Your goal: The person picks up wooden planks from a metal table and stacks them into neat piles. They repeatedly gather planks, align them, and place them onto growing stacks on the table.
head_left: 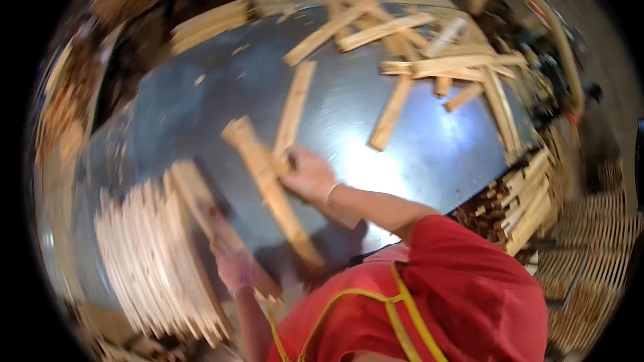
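Left hand [233, 267] clasps a pale slat [194, 191] beside a packed row [151, 255] on the metal bench [181, 107]; the right hand's [312, 175] blurred fingers meet a second slat [274, 196], their grip impossible to tell. Both slats look light, stiff, likely best held mid-length. Loose pieces [463, 64] lie beyond.

Left grip [233, 267] holding slat [194, 191] beside slat row [149, 255], right grip [312, 175] at blurred board [272, 194], metal table [188, 110]
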{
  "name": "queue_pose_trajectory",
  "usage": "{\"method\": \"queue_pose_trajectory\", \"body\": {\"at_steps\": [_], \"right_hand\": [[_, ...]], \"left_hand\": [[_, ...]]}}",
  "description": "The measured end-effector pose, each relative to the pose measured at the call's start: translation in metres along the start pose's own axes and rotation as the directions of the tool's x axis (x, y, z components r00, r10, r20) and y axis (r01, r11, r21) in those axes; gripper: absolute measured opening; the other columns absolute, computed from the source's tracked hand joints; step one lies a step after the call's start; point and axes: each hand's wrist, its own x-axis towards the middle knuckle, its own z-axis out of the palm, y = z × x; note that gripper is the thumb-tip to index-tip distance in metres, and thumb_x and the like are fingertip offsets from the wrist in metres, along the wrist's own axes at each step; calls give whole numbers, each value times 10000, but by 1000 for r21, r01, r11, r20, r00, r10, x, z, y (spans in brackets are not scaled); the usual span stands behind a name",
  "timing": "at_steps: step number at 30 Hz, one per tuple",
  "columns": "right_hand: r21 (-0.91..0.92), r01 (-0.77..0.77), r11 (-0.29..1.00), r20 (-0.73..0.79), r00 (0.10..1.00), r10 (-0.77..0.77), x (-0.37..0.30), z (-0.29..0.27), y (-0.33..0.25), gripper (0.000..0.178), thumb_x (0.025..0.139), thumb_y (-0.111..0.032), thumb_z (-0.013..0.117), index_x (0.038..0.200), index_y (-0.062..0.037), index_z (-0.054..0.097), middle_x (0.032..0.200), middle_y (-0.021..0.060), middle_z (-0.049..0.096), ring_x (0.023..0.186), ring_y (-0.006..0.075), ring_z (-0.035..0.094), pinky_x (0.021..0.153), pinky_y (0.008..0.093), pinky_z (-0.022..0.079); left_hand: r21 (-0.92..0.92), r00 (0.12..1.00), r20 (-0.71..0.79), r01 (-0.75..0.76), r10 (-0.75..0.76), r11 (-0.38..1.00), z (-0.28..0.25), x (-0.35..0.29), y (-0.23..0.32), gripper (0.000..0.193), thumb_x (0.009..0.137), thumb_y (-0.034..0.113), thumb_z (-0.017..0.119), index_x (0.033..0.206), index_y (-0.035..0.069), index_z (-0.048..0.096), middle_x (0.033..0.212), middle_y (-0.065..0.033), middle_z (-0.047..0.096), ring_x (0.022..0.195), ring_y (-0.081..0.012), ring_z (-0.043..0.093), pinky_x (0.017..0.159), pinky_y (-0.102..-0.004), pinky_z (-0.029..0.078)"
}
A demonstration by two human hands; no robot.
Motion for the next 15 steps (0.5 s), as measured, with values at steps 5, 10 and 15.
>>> {"method": "queue_pose_trajectory", "body": {"at_steps": [5, 10, 15], "right_hand": [[-122, 188, 975, 27, 982, -186, -31, 57, 14, 934, 779, -379, 843, 1582, -60, 488, 1420, 267, 574, 1297, 466, 597, 1125, 520, 490], [323, -158, 933, 130, 984, 121, -40, 69, -6, 990, 761, -223, 860, 1631, -58, 418, 1488, 301, 514, 1356, 466, 571, 1154, 481, 477], [484, -404, 776, 230, 914, 333, -48, 67, -1, 959, 787, -211, 860, 1614, -21, 412, 1478, 331, 561, 1374, 447, 594, 1088, 431, 539]], "left_hand": [[36, 961, -122, -244, 247, 969, 59, 11, 6, 926, 868, 208, 716, 1706, 96, 339, 1551, -259, 599, 1388, -473, 591, 1175, -492, 484], [-724, 860, 66, -308, 506, 618, 109, 37, 2, 913, 902, 32, 668, 1728, 43, 280, 1630, -181, 528, 1396, -356, 599, 1200, -434, 465], [-862, 738, 393, 88, 548, 500, 82, 28, 10, 841, 938, -22, 635, 1708, 26, 301, 1611, -170, 501, 1416, -310, 553, 1181, -420, 482]]}}
